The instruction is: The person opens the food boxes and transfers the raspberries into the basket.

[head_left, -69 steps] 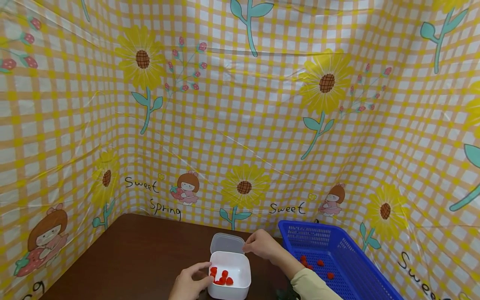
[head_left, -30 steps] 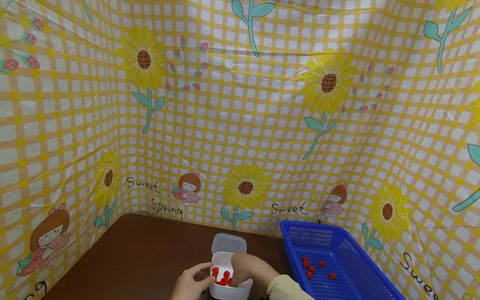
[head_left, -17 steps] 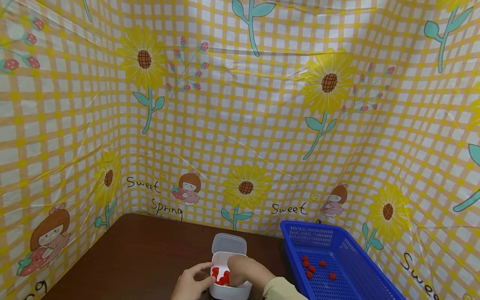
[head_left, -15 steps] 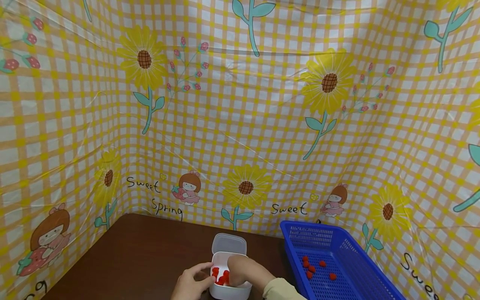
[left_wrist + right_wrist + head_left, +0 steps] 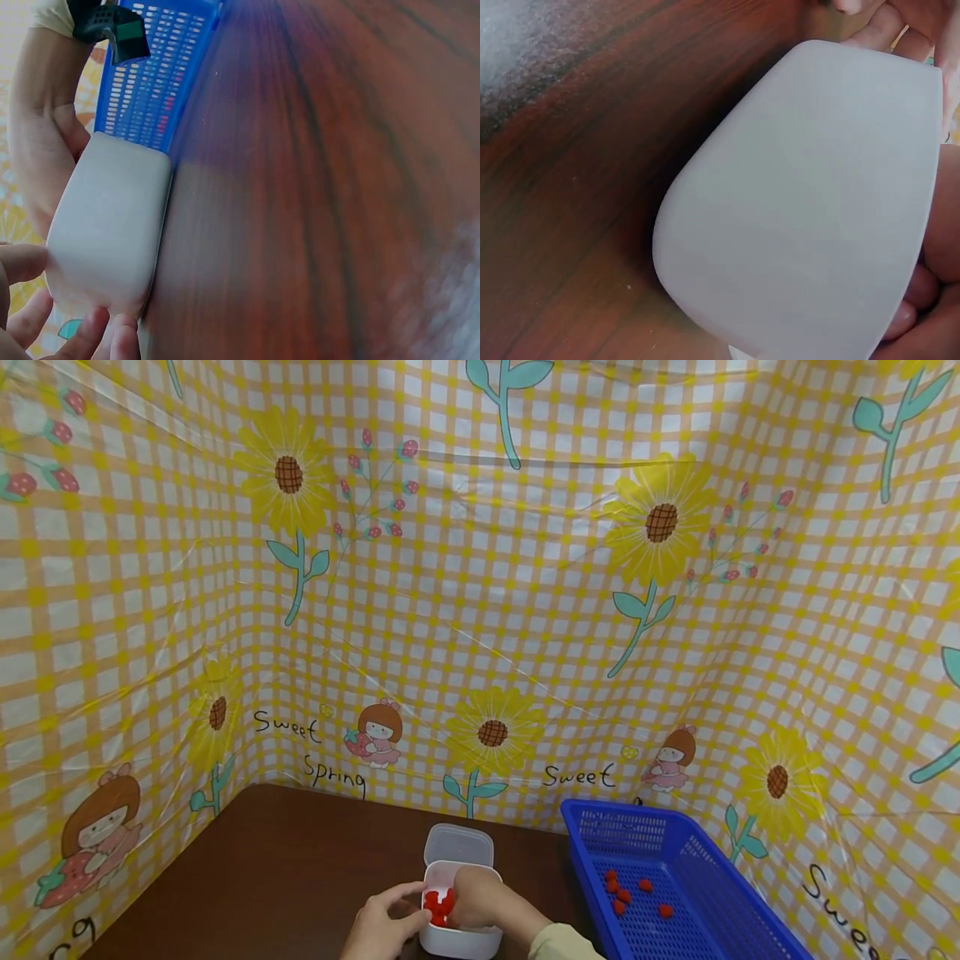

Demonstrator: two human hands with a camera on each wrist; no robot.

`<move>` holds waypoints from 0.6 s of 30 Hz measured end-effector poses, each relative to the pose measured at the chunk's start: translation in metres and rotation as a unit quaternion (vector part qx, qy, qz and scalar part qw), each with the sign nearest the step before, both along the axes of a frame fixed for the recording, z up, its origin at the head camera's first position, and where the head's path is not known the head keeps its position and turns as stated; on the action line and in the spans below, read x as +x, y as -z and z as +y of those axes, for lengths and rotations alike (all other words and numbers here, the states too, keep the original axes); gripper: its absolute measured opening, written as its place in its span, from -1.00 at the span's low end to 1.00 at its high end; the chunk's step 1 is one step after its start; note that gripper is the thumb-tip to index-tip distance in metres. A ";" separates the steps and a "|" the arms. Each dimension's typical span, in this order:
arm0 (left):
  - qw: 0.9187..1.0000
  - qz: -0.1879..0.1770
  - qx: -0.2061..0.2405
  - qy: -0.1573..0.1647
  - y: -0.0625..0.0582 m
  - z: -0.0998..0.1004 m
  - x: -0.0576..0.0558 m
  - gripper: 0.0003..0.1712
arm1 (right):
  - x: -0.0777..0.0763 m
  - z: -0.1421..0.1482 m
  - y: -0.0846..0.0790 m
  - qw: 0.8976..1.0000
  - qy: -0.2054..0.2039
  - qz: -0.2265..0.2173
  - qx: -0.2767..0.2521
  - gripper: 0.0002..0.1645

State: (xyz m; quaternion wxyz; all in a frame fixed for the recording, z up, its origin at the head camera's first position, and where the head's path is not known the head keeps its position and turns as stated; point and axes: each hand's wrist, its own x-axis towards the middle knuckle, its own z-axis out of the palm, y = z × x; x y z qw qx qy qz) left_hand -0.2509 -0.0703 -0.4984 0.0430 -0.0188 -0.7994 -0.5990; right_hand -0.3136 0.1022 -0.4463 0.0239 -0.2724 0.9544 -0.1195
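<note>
A white box [image 5: 459, 946] stands on the dark table, holding several small red berry-like pieces [image 5: 438, 906] bunched at its left side. My left hand [image 5: 382, 922] grips the box's left side, thumb and forefinger at the rim. In the left wrist view its fingertips [image 5: 91, 322] lie against the pale wall. My right hand [image 5: 476, 897] reaches down into the box, fingers bent, right beside the red pieces. Its fingertips are hidden in the head view, and I cannot tell whether they pinch a piece. In the right wrist view the box wall [image 5: 795, 202] covers most of that hand.
Behind the box lies a translucent lid [image 5: 459, 845]. To the right stands a blue perforated basket [image 5: 622, 807] with several more red pieces [image 5: 623, 897] in it. A checked, flower-printed cloth [image 5: 480, 610] hangs around the back and sides of the table [image 5: 300, 860].
My right hand has gone from beside the lid down into the box and shifted slightly left. The red pieces there now sit closer together at the left. My left hand has stayed put.
</note>
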 end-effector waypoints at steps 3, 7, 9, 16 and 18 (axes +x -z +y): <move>1.000 -0.001 0.000 0.000 -0.001 0.000 0.000 -0.50 | -0.002 0.001 0.005 1.000 0.006 -0.001 -0.029 -0.55; 1.000 0.002 -0.011 -0.001 -0.003 -0.001 0.001 -0.51 | -0.002 0.000 0.010 0.998 0.019 0.028 -0.049 -0.63; 1.000 -0.002 -0.013 -0.001 -0.003 -0.001 0.001 -0.51 | -0.001 -0.001 0.011 0.997 0.029 0.042 -0.053 -0.65; 1.000 -0.007 -0.008 0.001 -0.002 -0.002 0.000 -0.50 | 0.002 -0.006 0.012 0.994 0.067 0.035 -0.083 -0.72; 1.000 -0.008 -0.004 0.003 -0.001 -0.002 0.000 -0.49 | 0.002 -0.008 0.015 0.992 0.077 0.039 -0.092 -0.70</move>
